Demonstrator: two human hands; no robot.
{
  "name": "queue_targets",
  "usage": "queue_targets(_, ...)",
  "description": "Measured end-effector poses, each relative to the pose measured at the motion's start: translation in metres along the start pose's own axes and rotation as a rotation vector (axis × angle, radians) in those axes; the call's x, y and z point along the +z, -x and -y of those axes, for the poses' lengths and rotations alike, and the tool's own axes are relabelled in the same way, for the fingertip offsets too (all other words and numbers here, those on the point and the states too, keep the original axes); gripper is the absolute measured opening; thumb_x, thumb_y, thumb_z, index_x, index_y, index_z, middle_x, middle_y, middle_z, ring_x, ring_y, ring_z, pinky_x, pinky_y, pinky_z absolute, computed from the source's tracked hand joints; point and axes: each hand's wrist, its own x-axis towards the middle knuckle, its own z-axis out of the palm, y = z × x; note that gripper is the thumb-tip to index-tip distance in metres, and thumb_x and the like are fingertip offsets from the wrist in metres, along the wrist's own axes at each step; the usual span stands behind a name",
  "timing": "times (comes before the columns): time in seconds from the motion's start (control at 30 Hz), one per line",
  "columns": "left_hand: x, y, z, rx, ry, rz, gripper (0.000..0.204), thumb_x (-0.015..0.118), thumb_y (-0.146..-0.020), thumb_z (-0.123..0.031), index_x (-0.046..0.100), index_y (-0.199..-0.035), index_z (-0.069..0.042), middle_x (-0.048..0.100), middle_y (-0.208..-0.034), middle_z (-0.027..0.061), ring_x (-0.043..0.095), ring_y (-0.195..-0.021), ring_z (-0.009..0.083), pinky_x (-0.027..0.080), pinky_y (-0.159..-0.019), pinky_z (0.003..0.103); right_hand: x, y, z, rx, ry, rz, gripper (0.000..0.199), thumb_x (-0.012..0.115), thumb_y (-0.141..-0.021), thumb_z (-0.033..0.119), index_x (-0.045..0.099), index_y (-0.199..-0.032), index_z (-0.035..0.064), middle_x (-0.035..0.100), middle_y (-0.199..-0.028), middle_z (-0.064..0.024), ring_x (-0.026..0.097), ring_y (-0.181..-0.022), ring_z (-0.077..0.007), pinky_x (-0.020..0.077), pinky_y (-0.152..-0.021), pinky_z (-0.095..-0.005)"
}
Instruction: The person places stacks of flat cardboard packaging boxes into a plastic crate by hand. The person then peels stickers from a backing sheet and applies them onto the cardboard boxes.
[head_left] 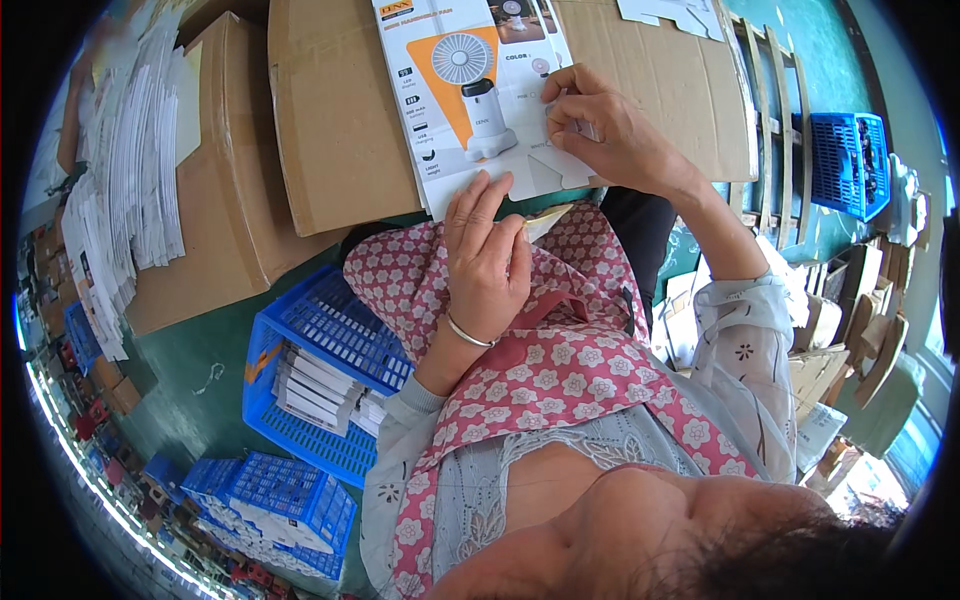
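A flat, unfolded white carton printed with a small fan on an orange patch lies on a brown cardboard box in front of me. My left hand rests over my lap at the carton's near edge, fingers together, pinching a small flap or card there. A thin bracelet circles its wrist. My right hand is on the carton's right side, fingers curled on one of its flaps. A pink flowered apron covers my lap beneath both hands.
A second brown box stands to the left, with stacks of flat white cartons beyond it. Blue plastic crates holding folded cartons sit on the green floor at my left. A wooden pallet, another blue crate and cardboard scraps are on the right.
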Motion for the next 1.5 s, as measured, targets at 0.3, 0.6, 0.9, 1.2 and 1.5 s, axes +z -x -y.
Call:
queue_targets(0.3, -0.002, 0.002, 0.003, -0.015, -0.009, 0.020, 0.004, 0.059, -0.081, 0.000, 0.061, -0.081, 0.003, 0.056, -0.128, 0.0149, 0.044, -0.127, 0.0342, 0.033, -0.106, 0.047, 0.000, -0.003, 0.009, -0.013, 0.056, -0.026, 0.003, 0.063, -0.076, 0.000, 0.063, -0.079, 0.0006, 0.053, -0.105, -0.0107, 0.051, -0.101, -0.0271, 0.0430, -0.089, -0.0354)
queue_targets(0.6, -0.003, 0.002, 0.002, -0.010, 0.002, 0.038, 0.006, 0.058, -0.081, 0.000, 0.061, -0.083, 0.004, 0.055, -0.128, 0.0157, 0.044, -0.126, 0.0350, 0.033, -0.106, 0.048, 0.002, -0.003, 0.014, -0.042, 0.194, -0.015, 0.004, 0.063, -0.080, -0.001, 0.059, -0.082, -0.0009, 0.050, -0.109, -0.0101, 0.054, -0.098, -0.0235, 0.0470, -0.085, -0.0322)
queue_targets(0.9, -0.002, 0.001, 0.002, 0.001, 0.001, 0.045, 0.006, 0.059, -0.080, 0.000, 0.062, -0.083, 0.004, 0.055, -0.128, 0.0158, 0.044, -0.126, 0.0359, 0.033, -0.105, 0.048, 0.009, -0.002, 0.018, -0.014, 0.264, -0.066, 0.006, 0.061, -0.079, -0.003, 0.057, -0.083, -0.0014, 0.051, -0.106, -0.0121, 0.053, -0.100, -0.0267, 0.0453, -0.087, -0.0342)
queue_targets(1.2, 0.002, -0.002, 0.005, 0.045, -0.016, 0.039, 0.007, 0.059, -0.079, 0.001, 0.059, -0.085, 0.003, 0.054, -0.129, 0.0175, 0.044, -0.126, 0.0374, 0.033, -0.105, 0.048, -0.018, -0.034, 0.003, 0.005, 0.218, 0.289, 0.015, 0.063, -0.080, 0.005, 0.048, -0.082, 0.0014, 0.047, -0.090, -0.0115, 0.052, -0.084, -0.0264, 0.0425, -0.074, -0.0357)
queue_targets(1.5, 0.009, -0.001, -0.001, 0.074, -0.028, -0.001, 0.004, 0.059, -0.080, -0.002, 0.059, -0.082, 0.001, 0.051, -0.131, 0.0171, 0.042, -0.128, 0.0365, 0.031, -0.106, 0.049, -0.019, -0.012, -0.005, 0.049, -0.014, 0.096, 0.025, 0.070, -0.080, 0.016, 0.049, -0.079, 0.0025, 0.047, -0.085, -0.0087, 0.048, -0.075, -0.0207, 0.0418, -0.067, -0.0326)
